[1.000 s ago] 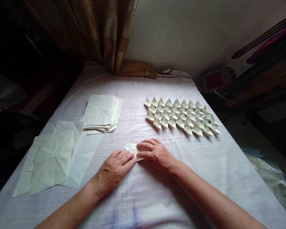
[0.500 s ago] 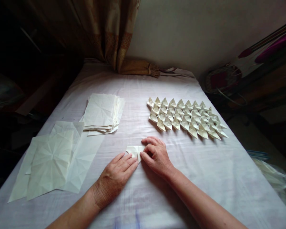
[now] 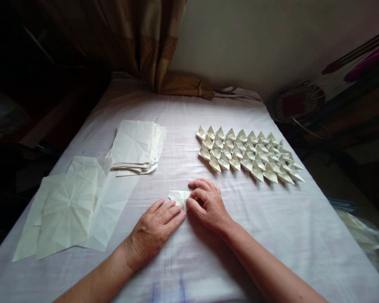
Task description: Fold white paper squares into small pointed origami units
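Note:
A small folded piece of white paper (image 3: pixel 179 196) lies on the sheet-covered surface between my hands. My left hand (image 3: pixel 158 221) rests flat with its fingers stretched over the paper's near left part. At the right end, my right hand (image 3: pixel 206 204) pinches the paper's edge between thumb and forefinger, its other fingers curled beyond. My fingers hide parts of the paper. Beyond my right hand sit rows of small folded paper boats (image 3: pixel 246 153), pointed at the ends and set close together.
A stack of creased paper sheets (image 3: pixel 132 143) stands at left of centre. Nearer, several loose creased sheets (image 3: pixel 71 206) overlap. A brown curtain (image 3: pixel 158 46) hangs down to the far edge of the white bedsheet (image 3: pixel 183 113). A plastic bag (image 3: pixel 363 229) lies beyond the right edge.
My right hand's fingers have drawn back from lying over the paper into a pinch at its right end. The left hand stays on the paper. The whole view has shifted slightly.

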`<state>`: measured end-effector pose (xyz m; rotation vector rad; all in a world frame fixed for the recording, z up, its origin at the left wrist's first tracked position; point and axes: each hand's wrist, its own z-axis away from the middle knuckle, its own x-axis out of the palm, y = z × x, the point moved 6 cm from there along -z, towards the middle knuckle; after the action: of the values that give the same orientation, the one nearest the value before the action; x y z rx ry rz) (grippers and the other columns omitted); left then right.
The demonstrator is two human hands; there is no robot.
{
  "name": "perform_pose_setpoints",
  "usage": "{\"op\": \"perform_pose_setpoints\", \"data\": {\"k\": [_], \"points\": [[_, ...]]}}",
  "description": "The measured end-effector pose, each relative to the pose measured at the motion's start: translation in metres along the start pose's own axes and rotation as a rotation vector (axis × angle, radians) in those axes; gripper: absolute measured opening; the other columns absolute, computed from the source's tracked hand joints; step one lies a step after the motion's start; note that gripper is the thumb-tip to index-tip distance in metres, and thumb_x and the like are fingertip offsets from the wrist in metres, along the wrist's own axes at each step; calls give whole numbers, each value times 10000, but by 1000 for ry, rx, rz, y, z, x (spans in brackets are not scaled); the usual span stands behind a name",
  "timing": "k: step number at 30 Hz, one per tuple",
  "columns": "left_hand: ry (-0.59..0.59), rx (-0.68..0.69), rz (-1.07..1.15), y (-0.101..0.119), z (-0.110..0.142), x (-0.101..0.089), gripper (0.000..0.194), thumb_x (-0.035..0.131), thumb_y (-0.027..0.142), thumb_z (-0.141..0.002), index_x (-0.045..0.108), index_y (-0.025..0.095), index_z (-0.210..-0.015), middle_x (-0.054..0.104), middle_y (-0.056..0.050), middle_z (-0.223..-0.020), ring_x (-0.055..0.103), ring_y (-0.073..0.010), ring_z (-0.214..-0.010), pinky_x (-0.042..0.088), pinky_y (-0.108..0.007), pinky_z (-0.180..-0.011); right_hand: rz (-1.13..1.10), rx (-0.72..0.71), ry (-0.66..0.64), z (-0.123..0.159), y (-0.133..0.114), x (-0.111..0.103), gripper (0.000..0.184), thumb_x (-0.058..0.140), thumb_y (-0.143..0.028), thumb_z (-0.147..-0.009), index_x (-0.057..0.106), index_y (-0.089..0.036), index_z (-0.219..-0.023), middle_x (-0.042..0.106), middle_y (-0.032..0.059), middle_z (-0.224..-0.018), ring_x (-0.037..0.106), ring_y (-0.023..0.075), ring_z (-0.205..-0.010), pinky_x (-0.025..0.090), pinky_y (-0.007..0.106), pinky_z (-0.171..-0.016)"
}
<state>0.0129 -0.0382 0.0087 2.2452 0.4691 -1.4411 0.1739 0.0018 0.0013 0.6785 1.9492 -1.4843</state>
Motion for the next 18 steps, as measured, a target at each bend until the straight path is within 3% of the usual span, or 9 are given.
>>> {"op": "perform_pose_setpoints", "data": {"k": [5, 9, 12, 18], "points": [[-16, -10, 27, 0, -1, -5, 386, 347, 104, -977, 637, 167, -1224, 692, -82, -1191, 587, -206, -1180, 436, -420, -1071, 42, -48, -30, 5, -1, 0, 107, 653, -265, -815, 665, -231, -714, 658, 69, -1196, 490, 305, -1250, 325, 524, -1037], [-22, -45, 64, -2, -1, -7, 373, 347, 100, -979, 635, 149, -1211, 691, -82, -1205, 580, -184, -1203, 417, -390, -1089, 69, -156, -143, 9, 3, -3, 43, 659, -252, -844, 700, -241, -836, 622, 79, -1277, 458, 299, -1292, 331, 512, -1047], [-34, -43, 69, -2, -1, -6, 358, 361, 117, -983, 636, 157, -1209, 688, -89, -1209, 576, -186, -1210, 412, -394, -1093, 80, -229, -253, 10, 5, -6, 94, 703, -240, -823, 729, -278, -905, 584, 71, -1341, 430, 308, -1323, 309, 523, -1065], [-62, -14, 50, -1, -2, -6, 363, 352, 117, -987, 644, 172, -1196, 673, -81, -1238, 580, -209, -1202, 444, -413, -1054, 59, -287, -332, 7, 5, -12, 57, 709, -294, -844, 752, -295, -882, 578, 68, -1364, 436, 308, -1329, 319, 524, -1056]]}}
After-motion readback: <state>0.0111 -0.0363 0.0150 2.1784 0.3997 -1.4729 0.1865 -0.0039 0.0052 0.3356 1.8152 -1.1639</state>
